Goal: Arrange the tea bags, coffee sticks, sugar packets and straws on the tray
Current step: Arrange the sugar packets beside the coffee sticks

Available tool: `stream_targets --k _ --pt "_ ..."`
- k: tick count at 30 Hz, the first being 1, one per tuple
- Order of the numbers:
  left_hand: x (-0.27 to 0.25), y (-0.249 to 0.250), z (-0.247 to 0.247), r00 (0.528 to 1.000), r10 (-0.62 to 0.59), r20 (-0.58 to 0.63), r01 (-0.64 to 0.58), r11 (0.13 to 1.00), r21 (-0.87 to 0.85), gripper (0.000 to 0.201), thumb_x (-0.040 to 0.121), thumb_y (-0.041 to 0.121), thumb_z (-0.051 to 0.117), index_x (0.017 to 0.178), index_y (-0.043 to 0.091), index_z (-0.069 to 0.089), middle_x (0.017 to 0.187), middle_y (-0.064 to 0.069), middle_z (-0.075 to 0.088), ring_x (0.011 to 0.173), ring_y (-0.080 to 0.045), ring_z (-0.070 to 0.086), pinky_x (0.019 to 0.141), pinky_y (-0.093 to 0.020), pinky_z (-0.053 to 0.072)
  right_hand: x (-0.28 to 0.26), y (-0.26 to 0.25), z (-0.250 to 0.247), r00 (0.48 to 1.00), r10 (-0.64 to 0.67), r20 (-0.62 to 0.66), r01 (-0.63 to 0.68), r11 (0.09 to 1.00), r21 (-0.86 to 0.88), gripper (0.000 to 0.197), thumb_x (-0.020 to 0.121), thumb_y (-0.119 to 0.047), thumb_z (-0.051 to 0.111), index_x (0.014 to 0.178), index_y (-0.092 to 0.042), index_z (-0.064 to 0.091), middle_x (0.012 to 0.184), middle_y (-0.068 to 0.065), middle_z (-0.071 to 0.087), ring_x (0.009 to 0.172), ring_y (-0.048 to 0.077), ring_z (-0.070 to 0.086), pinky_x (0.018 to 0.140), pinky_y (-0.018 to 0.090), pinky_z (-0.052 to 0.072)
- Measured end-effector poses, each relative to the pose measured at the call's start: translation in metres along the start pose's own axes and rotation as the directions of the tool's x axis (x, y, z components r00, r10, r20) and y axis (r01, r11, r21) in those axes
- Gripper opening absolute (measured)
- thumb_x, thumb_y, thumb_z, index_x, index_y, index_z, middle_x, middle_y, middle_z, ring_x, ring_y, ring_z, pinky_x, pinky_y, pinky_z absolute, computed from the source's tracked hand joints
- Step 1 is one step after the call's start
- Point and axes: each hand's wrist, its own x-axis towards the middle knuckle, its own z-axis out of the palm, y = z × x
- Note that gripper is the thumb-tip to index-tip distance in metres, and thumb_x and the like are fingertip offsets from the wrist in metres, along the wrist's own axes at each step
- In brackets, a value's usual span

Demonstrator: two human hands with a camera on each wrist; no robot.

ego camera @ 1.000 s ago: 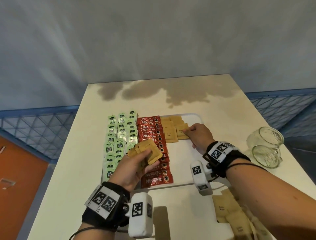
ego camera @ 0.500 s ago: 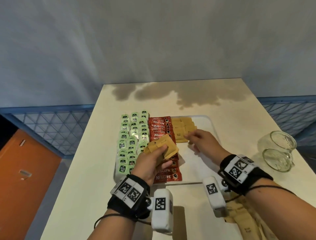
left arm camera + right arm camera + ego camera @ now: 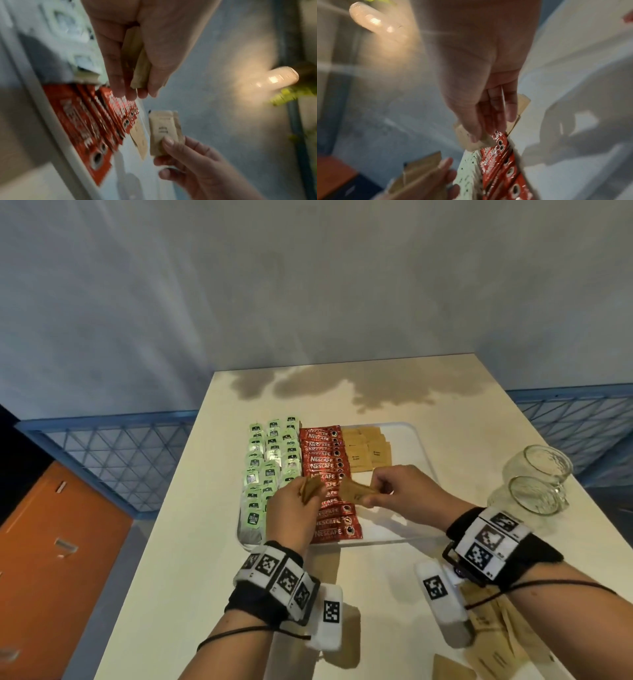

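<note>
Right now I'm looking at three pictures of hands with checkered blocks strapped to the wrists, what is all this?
No machine here: a person works with bare hands, wearing marker-covered wristbands with small cameras. The wide picture comes from a camera on the head; the two blurry close-ups look along each wrist at the fingers.

On the table lies a white tray with rows of green tea bags, red Nescafe coffee sticks and brown sugar packets. Two glass jars sit to the right, and more brown packets lie loose near the right forearm.

The left hand grips a small stack of sugar packets. The right hand pinches a sugar packet over the tray.
</note>
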Motion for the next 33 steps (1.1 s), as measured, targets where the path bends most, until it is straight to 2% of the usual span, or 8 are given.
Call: stream_targets --k 4,9,15,18,20,26,29,33 --pt "-0.001 -0.001 0.003 0.974 0.190 0.127 -0.215 0.949 0.229 0.019 0.091 0.016 0.068 0.107 0.024 0.072 0.100 0.006 0.071 0.090 -0.012 0.063 0.080 -0.024 0.048 -0.001 -0.014 -0.005 0.990 -0.064 0.122 0.098 0.951 -0.293 0.018 0.085 -0.035 0.072 0.075 -0.024 0.061 0.075 -0.011 0.062 0.074 0.011 0.057 0.064 0.029 0.043" --pt "-0.009 -0.002 0.007 0.950 0.209 0.232 -0.248 0.957 0.154 0.021 0.088 0.022 0.072 0.108 0.024 0.075 0.094 0.004 0.072 0.082 -0.011 0.062 0.072 -0.019 0.044 0.002 -0.026 -0.015 0.987 -0.112 0.116 0.145 0.932 -0.333 0.011 0.086 -0.032 0.071 0.083 -0.022 0.069 0.081 -0.011 0.066 0.077 0.009 0.059 0.068 0.029 0.047" --pt "-0.011 0.003 0.014 0.987 -0.091 0.134 0.130 0.941 -0.312 0.013 0.085 0.019 0.075 0.084 0.031 0.071 0.086 -0.001 0.075 0.082 -0.022 0.073 0.080 -0.047 0.060 0.002 -0.020 -0.004 0.988 -0.036 -0.152 0.067 0.976 0.205 0.011 0.082 -0.025 0.077 0.087 -0.021 0.068 0.081 -0.011 0.066 0.071 -0.002 0.059 0.064 0.014 0.043" --pt "-0.009 0.005 0.016 0.961 -0.223 0.165 0.276 0.821 -0.500 0.008 0.087 0.018 0.072 0.094 0.018 0.074 0.085 -0.007 0.076 0.073 -0.018 0.073 0.077 -0.040 0.061 -0.003 -0.012 0.014 0.984 0.150 -0.096 -0.089 0.881 0.465 0.024 0.084 -0.027 0.076 0.100 -0.015 0.064 0.092 0.002 0.069 0.076 0.015 0.067 0.067 0.026 0.053" --pt "-0.008 0.007 0.019 0.935 -0.274 0.224 0.354 0.744 -0.567 0.012 0.088 0.015 0.071 0.099 0.014 0.073 0.084 -0.010 0.076 0.069 -0.018 0.071 0.072 -0.033 0.061 -0.009 -0.009 0.027 0.980 0.197 -0.010 -0.157 0.808 0.568 0.014 0.088 -0.023 0.071 0.094 -0.013 0.065 0.090 0.006 0.071 0.072 0.016 0.066 0.067 0.029 0.054" --pt "0.003 0.001 0.023 0.867 -0.351 0.355 0.498 0.562 -0.660 0.020 0.087 0.012 0.071 0.105 0.006 0.067 0.079 -0.009 0.075 0.069 -0.019 0.071 0.076 -0.038 0.059 0.005 0.015 0.038 0.942 0.334 -0.015 -0.227 0.671 0.706 0.020 0.094 -0.020 0.064 0.094 0.000 0.068 0.070 0.005 0.066 0.059 0.015 0.054 0.054 0.027 0.044" --pt "0.015 -0.003 0.012 0.848 -0.342 0.405 0.528 0.483 -0.699 0.024 0.087 0.011 0.069 0.109 0.006 0.062 0.098 -0.016 0.072 0.086 -0.025 0.072 0.076 -0.041 0.060 0.021 0.031 0.037 0.899 0.438 0.015 -0.296 0.582 0.758 0.017 0.096 -0.011 0.059 0.089 0.005 0.064 0.060 0.004 0.058 0.052 0.014 0.045 0.048 0.026 0.033" --pt "0.032 -0.011 -0.003 0.846 -0.279 0.454 0.531 0.375 -0.760 0.029 0.099 0.007 0.046 0.127 0.005 0.051 0.113 -0.024 0.069 0.107 -0.036 0.068 0.082 -0.044 0.058 0.042 0.044 0.033 0.869 0.494 0.029 -0.383 0.634 0.672 0.024 0.094 -0.016 0.062 0.075 -0.001 0.060 0.059 0.008 0.050 0.044 0.020 0.047 0.044 0.027 0.033"
